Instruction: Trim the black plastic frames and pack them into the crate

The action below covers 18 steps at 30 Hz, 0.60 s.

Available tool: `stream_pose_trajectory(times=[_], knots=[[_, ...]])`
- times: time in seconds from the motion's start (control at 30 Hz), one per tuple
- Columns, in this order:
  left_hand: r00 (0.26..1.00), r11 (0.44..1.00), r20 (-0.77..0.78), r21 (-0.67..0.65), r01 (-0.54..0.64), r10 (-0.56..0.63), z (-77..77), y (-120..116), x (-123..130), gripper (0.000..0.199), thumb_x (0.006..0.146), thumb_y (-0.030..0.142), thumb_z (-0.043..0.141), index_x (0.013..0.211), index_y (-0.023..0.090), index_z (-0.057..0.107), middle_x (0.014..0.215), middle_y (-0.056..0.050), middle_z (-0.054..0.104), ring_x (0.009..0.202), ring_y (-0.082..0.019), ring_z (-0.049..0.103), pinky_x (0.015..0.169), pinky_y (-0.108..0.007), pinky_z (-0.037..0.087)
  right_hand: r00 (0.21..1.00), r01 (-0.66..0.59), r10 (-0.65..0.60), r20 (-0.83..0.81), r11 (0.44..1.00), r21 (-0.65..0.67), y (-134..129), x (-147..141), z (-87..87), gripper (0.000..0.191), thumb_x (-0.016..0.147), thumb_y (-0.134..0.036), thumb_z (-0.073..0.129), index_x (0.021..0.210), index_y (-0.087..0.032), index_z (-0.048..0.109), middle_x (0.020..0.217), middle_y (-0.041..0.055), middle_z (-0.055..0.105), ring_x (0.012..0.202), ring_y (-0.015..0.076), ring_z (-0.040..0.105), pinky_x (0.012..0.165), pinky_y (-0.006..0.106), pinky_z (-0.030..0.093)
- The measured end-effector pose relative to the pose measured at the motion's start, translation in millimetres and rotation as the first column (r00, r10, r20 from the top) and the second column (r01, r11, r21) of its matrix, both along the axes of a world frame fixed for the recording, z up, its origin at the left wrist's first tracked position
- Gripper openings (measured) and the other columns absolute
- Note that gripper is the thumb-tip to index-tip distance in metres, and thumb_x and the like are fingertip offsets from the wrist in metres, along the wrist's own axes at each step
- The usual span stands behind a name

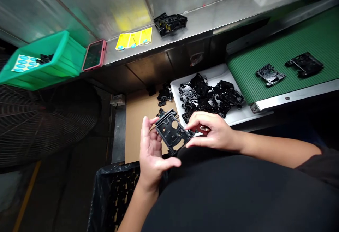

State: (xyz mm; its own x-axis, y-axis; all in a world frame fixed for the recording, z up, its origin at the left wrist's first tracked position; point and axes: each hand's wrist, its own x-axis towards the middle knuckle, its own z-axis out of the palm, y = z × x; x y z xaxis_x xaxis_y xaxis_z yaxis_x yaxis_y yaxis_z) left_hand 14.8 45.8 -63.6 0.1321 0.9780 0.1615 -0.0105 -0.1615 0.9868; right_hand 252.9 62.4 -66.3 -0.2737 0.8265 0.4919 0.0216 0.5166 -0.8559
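A black plastic frame (pixel 169 133), flat and rectangular with round and slotted cut-outs, is held tilted in front of my body. My right hand (pixel 214 131) pinches its right edge between thumb and fingers; a ring shows on that hand. Along the frame's left edge is my left hand (pixel 152 154), palm turned toward it. Its fingers are partly behind the frame and its thumb is stretched out, off the part. Just beyond my hands, a white tray (pixel 234 119) holds a heap of similar black parts (pixel 203 96).
Brown cardboard (pixel 137 126) lies left of the tray, with loose black parts (pixel 165 94). Two frames lie on a green conveyor belt (pixel 246 62) at right. A steel ledge (pixel 206 20) bears a green bin (pixel 71 57), phone (pixel 94 54) and yellow stickers (pixel 134 38). A black-lined crate (pixel 102 189) stands below.
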Motion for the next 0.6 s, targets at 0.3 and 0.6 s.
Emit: stream_pose_trajectory(times=[0.3, 0.6], knots=[[0.992, 0.999, -0.124, -0.033, -0.018, 0.014, 2.5, -12.2, 3.1, 0.112, 0.060, 0.034, 0.101, 0.158, 0.036, 0.045, 0.162, -0.013, 0.045, 0.147, -0.039, 0.050, 0.122, -0.057, 0.045, 0.995, -0.087, 0.090, -0.039, 0.993, 0.075, -5.3, -1.4, 0.2, 0.035, 0.083, -0.037, 0.090, 0.103, -0.016, 0.069, 0.090, 0.0044, 0.067, 0.077, 0.0152, 0.061, 0.063, 0.027, 0.051], [0.981, 0.994, -0.170, 0.034, 0.102, -0.095, 13.7, -17.0, -1.0, 0.111, 0.055, 0.045, 0.102, 0.153, 0.037, 0.050, 0.153, -0.012, 0.047, 0.144, -0.042, 0.051, 0.119, -0.063, 0.045, 0.951, -0.297, 0.270, -0.148, 0.934, -0.200, 16.9, 10.1, 11.6, 0.057, 0.089, -0.039, 0.083, 0.138, -0.025, 0.056, 0.108, 0.0022, 0.055, 0.062, 0.0044, 0.039, 0.048, 0.015, 0.036]])
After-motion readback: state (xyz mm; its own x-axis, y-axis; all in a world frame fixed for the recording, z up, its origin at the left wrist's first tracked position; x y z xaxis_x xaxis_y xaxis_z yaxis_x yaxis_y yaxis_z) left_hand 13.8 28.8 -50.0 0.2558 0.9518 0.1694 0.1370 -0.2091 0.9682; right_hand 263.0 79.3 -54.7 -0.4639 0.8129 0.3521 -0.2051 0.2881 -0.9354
